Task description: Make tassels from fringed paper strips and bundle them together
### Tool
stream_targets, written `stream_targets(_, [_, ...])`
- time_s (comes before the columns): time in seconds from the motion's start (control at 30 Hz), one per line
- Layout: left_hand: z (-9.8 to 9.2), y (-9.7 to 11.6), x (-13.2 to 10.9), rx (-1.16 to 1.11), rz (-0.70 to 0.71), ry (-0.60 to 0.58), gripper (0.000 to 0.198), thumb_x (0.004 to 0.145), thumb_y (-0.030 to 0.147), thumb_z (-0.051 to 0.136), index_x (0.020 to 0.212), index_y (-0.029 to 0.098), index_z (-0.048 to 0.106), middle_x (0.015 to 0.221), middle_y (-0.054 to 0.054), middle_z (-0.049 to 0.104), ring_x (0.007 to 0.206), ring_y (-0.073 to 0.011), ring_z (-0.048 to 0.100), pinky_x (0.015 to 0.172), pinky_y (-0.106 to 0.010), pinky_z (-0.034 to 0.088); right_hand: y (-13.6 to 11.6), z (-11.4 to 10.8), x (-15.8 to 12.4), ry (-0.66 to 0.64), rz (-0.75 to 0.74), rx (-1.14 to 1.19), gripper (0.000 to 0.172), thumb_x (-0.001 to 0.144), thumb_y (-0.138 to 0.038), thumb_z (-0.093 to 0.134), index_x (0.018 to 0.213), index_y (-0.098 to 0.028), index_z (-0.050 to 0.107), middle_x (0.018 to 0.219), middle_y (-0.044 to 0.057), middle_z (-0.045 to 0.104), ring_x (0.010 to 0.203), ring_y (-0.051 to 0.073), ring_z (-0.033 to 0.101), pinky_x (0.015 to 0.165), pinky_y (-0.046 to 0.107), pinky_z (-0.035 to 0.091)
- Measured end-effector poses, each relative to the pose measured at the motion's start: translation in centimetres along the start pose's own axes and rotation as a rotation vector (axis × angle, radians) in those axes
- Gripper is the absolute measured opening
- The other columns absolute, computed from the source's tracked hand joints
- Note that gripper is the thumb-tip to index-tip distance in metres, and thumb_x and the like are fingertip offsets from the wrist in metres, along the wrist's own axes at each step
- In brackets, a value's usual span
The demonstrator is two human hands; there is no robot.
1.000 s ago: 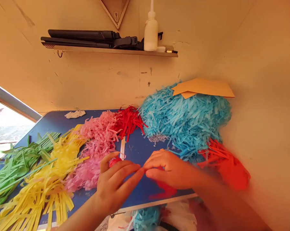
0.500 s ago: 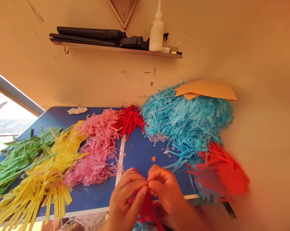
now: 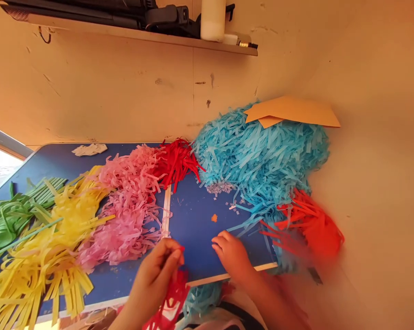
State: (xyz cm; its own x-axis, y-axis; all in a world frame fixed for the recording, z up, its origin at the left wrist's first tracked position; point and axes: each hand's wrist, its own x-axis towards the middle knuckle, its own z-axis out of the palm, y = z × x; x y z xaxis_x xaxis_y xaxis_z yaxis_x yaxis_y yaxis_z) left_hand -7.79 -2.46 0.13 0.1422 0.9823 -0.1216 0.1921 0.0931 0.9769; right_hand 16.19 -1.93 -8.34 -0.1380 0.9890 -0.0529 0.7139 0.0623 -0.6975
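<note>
My left hand (image 3: 159, 268) is closed at the lower middle, its thumb and fingers pinching the top of a red fringed paper strip (image 3: 174, 293). The cut strands hang down below that hand, past the table's front edge. To the right, my right hand (image 3: 231, 252) is over the blue table top (image 3: 193, 211), apart from the left. Its fingers are loosely bent, tips slightly apart, and I see nothing in them. A small orange scrap (image 3: 214, 218) lies just beyond its fingertips.
Fringed paper heaps cover the left: green (image 3: 11, 215), yellow (image 3: 66, 220), pink (image 3: 128, 206). A red bundle (image 3: 177, 160) touches the big light-blue heap (image 3: 262, 156), topped by orange card (image 3: 292, 110). Another red bundle (image 3: 317, 224) sits right. A wall shelf (image 3: 124, 31) holds a white bottle (image 3: 213, 20).
My hands have moved apart. The left has gone left with the red fringed strip, while the right has let go of it. The view has tilted down and shifted slightly right.
</note>
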Motion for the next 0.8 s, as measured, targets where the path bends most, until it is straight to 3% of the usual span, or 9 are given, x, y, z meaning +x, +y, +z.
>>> stream_targets(0.07, [1.9,-0.6,0.7,0.107,0.011,-0.032,0.028,0.093,0.043,0.052,0.08,0.02,0.061,0.063,0.002,0.058,0.05,-0.0108,0.051,0.05,-0.022,0.043,-0.5,0.2,0.2,0.012,-0.007,0.027,0.015,0.084,-0.008,0.06,0.085,-0.018,0.071,0.093,0.007,0.069,0.083,0.022,0.067,0.077,0.033,0.052])
stream_targets(0.17, [3.9,-0.9,1.3,0.146,0.021,-0.071,0.024,0.09,0.039,0.054,0.081,0.021,0.066,0.065,0.001,0.063,0.056,-0.0135,0.058,0.054,-0.023,0.046,-1.8,-0.8,-0.2,0.014,-0.013,0.344,0.009,0.086,-0.013,0.062,0.087,-0.019,0.069,0.086,0.003,0.07,0.076,0.017,0.066,0.071,0.026,0.054])
stream_targets(0.27, [4.8,-0.5,1.4,0.156,0.057,-0.09,0.019,0.087,0.034,0.058,0.08,0.022,0.072,0.07,-0.001,0.069,0.061,-0.0152,0.062,0.057,-0.024,0.048,-3.3,-2.1,-1.2,0.086,-0.045,0.733,0.002,0.082,-0.021,0.072,0.083,-0.022,0.072,0.08,0.001,0.069,0.074,0.017,0.066,0.069,0.026,0.054])
stream_targets(0.33, [5.2,-0.1,1.5,0.168,0.095,-0.072,0.017,0.085,0.031,0.06,0.077,0.023,0.073,0.073,-0.001,0.071,0.066,-0.0159,0.065,0.061,-0.024,0.049,-4.1,-2.7,-1.7,0.136,-0.068,0.827,0.003,0.078,-0.024,0.077,0.079,-0.024,0.074,0.082,0.001,0.07,0.077,0.018,0.066,0.07,0.027,0.054])
stream_targets(0.57, [6.0,0.3,1.3,0.199,0.146,-0.056,0.015,0.083,0.026,0.061,0.074,0.022,0.073,0.07,-0.001,0.071,0.062,-0.0148,0.064,0.057,-0.023,0.048,-4.6,-2.7,-2.6,0.199,0.031,0.811,0.006,0.081,-0.026,0.071,0.083,-0.025,0.076,0.086,0.004,0.072,0.08,0.019,0.068,0.071,0.029,0.057])
stream_targets(0.8, [6.6,0.6,0.8,0.401,0.361,-0.071,0.017,0.088,0.019,0.057,0.078,0.023,0.071,0.071,0.0,0.071,0.064,-0.0135,0.065,0.058,-0.022,0.047,-4.2,-2.8,-3.8,0.228,0.055,0.67,0.005,0.085,-0.024,0.066,0.082,-0.023,0.07,0.079,0.001,0.07,0.075,0.018,0.066,0.072,0.027,0.054])
